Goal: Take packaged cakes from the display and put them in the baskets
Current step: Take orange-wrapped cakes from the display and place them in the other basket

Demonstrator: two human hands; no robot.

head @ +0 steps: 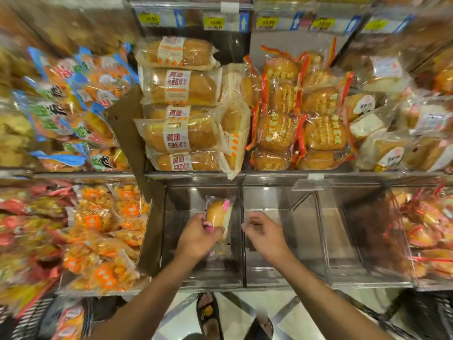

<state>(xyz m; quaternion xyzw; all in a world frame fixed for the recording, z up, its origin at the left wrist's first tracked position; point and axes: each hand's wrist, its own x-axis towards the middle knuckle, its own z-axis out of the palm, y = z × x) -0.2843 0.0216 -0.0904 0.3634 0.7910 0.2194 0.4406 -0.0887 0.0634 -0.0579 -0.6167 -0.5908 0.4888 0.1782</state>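
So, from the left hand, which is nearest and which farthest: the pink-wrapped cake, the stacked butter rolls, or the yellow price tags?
1. Pink-wrapped cake, held in the left hand.
2. Stacked butter rolls, on the shelf above.
3. Yellow price tags, along the top rail.

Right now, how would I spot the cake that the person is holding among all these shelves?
Look below the stacked long loaves to the clear bin directly under them on the lower shelf. There, the left hand grips one small packaged cake. Unlike the orange-printed packs to its left, it is a single golden bun in clear wrap with pink marks.
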